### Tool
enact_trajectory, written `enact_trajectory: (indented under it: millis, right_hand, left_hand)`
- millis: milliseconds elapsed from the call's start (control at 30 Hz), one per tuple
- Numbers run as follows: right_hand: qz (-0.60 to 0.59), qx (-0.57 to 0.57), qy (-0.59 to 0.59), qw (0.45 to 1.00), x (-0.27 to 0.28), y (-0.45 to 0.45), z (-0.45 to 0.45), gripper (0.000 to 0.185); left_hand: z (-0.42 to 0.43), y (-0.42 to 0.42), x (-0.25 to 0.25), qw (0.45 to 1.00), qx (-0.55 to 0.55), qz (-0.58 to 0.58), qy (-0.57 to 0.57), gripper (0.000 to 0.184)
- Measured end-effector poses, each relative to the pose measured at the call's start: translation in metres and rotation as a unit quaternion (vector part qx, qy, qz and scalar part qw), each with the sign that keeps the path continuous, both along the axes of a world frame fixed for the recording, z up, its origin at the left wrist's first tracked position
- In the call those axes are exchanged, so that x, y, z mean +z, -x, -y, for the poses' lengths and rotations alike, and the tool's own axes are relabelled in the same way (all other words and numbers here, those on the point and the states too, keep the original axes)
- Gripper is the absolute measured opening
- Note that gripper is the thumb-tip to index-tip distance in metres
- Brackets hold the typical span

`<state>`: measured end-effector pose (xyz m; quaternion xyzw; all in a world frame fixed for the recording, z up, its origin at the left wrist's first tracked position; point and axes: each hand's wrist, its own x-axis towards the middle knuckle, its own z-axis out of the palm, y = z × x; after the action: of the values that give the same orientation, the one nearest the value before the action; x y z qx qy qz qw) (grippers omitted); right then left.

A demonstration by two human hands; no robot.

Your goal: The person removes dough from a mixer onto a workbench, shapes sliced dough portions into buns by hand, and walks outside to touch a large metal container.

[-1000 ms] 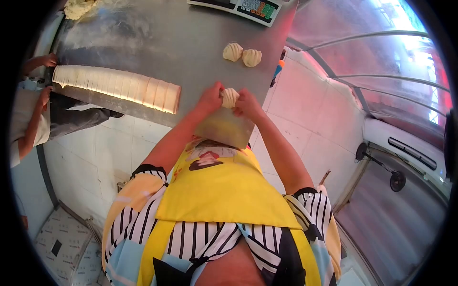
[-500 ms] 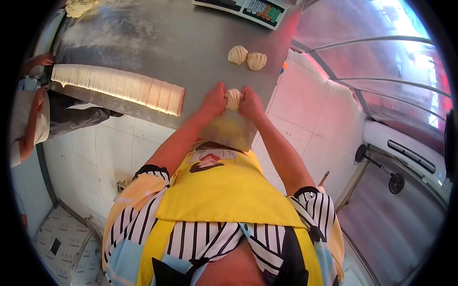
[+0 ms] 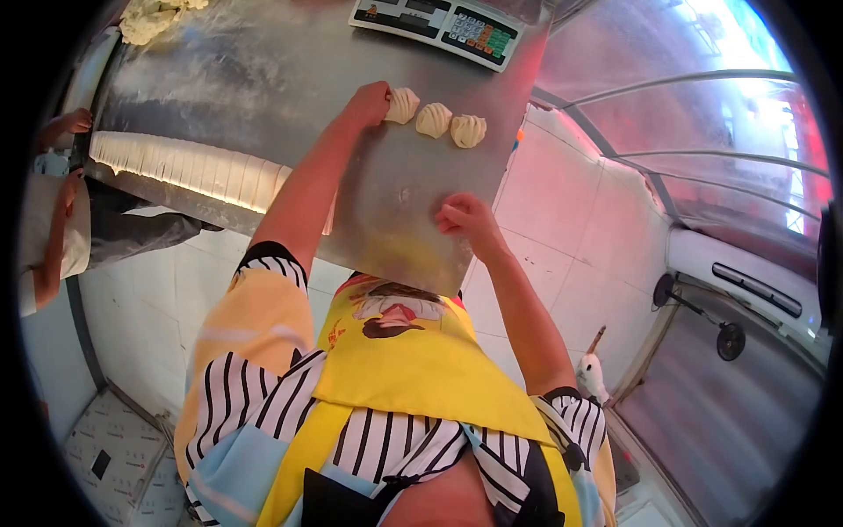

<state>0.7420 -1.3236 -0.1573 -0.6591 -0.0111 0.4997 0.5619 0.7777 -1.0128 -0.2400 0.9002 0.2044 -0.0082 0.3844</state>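
My left hand (image 3: 373, 102) is at the far side of the metal table, its fingers closed on the left edge of a twisted dough roll (image 3: 404, 105). That roll rests at the left end of a short row. Beside it are a middle twisted roll (image 3: 434, 120) and a right-hand one (image 3: 469, 132), both pleated on top. Nearer to my body, my right hand (image 3: 467, 220) hovers over the table's right part with loosely bent, slightly parted fingers and nothing visible in them. Left of my left forearm lies a long strip of dough (image 3: 189, 167) cut crosswise into many slices, partly hidden by the arm.
A digital scale (image 3: 439, 31) stands at the table's far edge. A dough lump (image 3: 158, 18) lies at the far left corner of the metal table (image 3: 255, 79). At the left, another person's hand (image 3: 77, 120) is by the table end. A plastic sheet wall (image 3: 702, 132) rises at right.
The dough roll formerly between both hands now sits left of the other two, with my left hand on it. My right hand has let go and moved slightly nearer my body.
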Motion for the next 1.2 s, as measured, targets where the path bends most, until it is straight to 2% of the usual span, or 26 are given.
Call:
enact_trajectory:
  millis: [67,200,267,300,400,467,500,600,633,700,733,767,833,867,900,1000,1100,1200]
  right_hand:
    - [0.052,0.064,0.021,0.996,-0.017,0.001,-0.013,0.025]
    - [0.170,0.188,0.045,0.966,-0.019,0.011,-0.100,0.034]
    - [0.373,0.242,0.016,0.896,-0.031,0.026,-0.148,0.038]
    - [0.471,0.260,-0.001,0.843,-0.035,0.033,-0.167,0.040]
    - [0.529,0.378,0.056,0.758,-0.045,0.052,-0.201,0.041]
    - [0.383,0.399,0.060,0.831,-0.027,0.058,-0.208,0.042]
    - [0.307,0.404,0.065,0.859,-0.019,0.059,-0.206,0.042]
    - [0.157,0.252,-0.049,0.954,-0.008,0.059,-0.167,0.038]
    - [0.120,0.164,-0.089,0.975,-0.002,0.056,-0.153,0.037]
    - [0.047,-0.028,-0.171,0.984,0.016,0.047,-0.128,0.035]
    - [0.043,-0.035,-0.157,0.986,0.023,0.042,-0.118,0.035]
    - [0.037,-0.043,-0.142,0.988,0.028,0.038,-0.108,0.034]
    - [0.031,-0.060,-0.122,0.990,0.031,0.034,-0.091,0.034]
    - [0.031,-0.070,-0.115,0.990,0.024,0.035,-0.083,0.034]
    - [0.029,-0.080,-0.109,0.990,0.020,0.036,-0.076,0.034]
    - [-0.048,-0.159,-0.136,0.977,0.019,0.037,-0.061,0.032]
    - [-0.048,-0.157,-0.130,0.978,0.031,0.039,-0.047,0.033]
    - [0.106,-0.088,-0.052,0.989,0.038,0.042,-0.038,0.033]
  left_hand:
    - [-0.013,0.002,0.019,0.997,-0.029,-0.060,0.026,0.031]
    - [-0.037,0.066,0.083,0.992,0.088,0.055,0.065,0.038]
    - [-0.037,0.110,0.112,0.976,0.146,0.103,0.128,0.035]
    - [-0.038,0.130,0.114,0.970,0.167,0.099,0.145,0.034]
    - [-0.030,0.177,0.106,0.949,0.213,0.109,0.207,0.032]
    - [-0.016,0.195,0.096,0.930,0.222,0.139,0.257,0.031]
    - [-0.011,0.203,0.090,0.935,0.189,0.147,0.261,0.032]
    - [0.003,0.215,0.080,0.872,0.157,0.047,0.461,0.043]
    - [0.010,0.218,0.099,0.862,0.116,0.015,0.493,0.056]
    - [0.035,0.217,0.084,0.696,0.120,0.116,0.698,0.058]
    - [0.047,0.213,0.076,0.592,0.115,0.157,0.782,0.060]
    - [0.061,0.205,0.074,0.563,0.130,0.169,0.798,0.060]
    - [0.085,0.193,0.068,0.690,0.142,0.178,0.687,0.057]
    - [0.095,0.186,0.081,0.746,0.148,0.183,0.623,0.056]
    - [0.099,0.180,0.097,0.856,0.147,0.097,0.487,0.049]
    - [0.110,0.165,0.101,0.914,0.085,0.141,0.372,0.044]
    - [0.119,0.156,0.101,0.914,0.058,0.157,0.369,0.044]
    - [0.120,0.147,0.098,0.915,0.087,0.075,0.386,0.041]
